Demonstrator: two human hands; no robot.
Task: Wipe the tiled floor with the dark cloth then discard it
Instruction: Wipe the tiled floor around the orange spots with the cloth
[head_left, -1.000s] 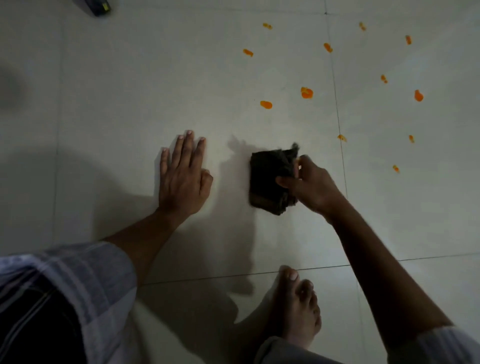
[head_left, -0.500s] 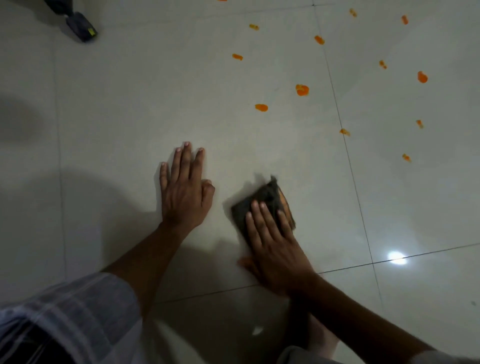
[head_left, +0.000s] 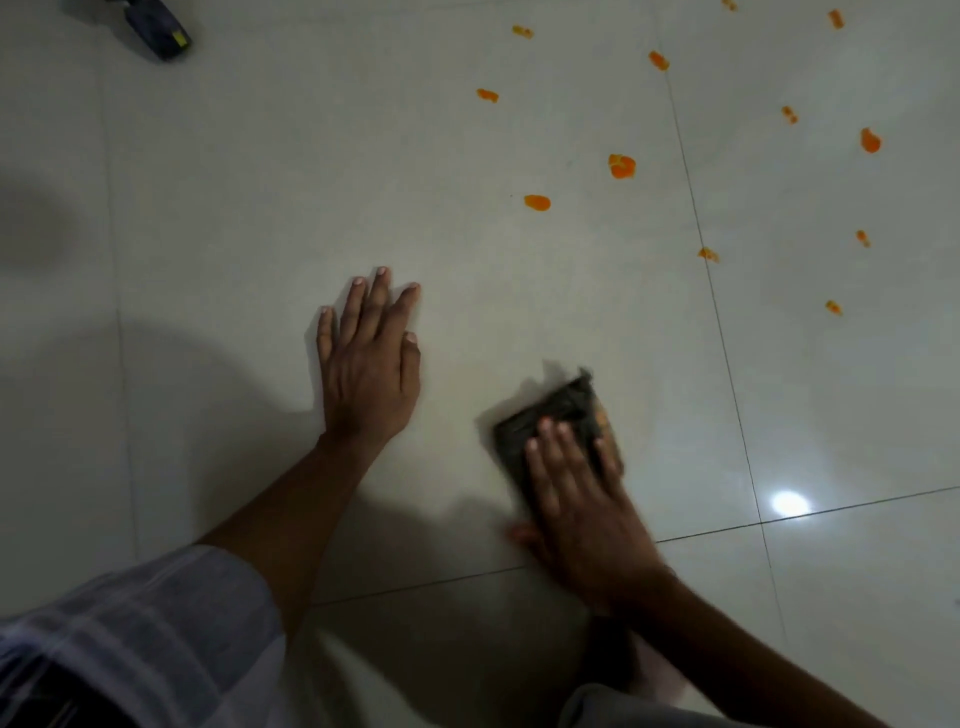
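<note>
**Right hand flat on cloth, spots lie ahead-right**

Far-left corner of the tiled floor (head_left: 218, 218): small dark object (head_left: 158, 31), can't tell what it is. My left hand (head_left: 366, 364) is flat on the tile, fingers straight and spread, holding nothing, just bracing me. Right of it, near the grout line closest to me, the dark cloth (head_left: 550, 421) lies on the floor. My right hand (head_left: 576, 499) presses down on its near half with fingers straight, palm on top, not gripping. Hand is motion-blurred, so thumb position is unclear. The cloth's long axis runs away from me, tilted slightly right. Orange spots (head_left: 621, 166) are scattered well beyond the cloth, toward the far-right corner. Right hand is the nearer one to them. I judge wiping is at an early stage; next push should go forward and right.
</note>
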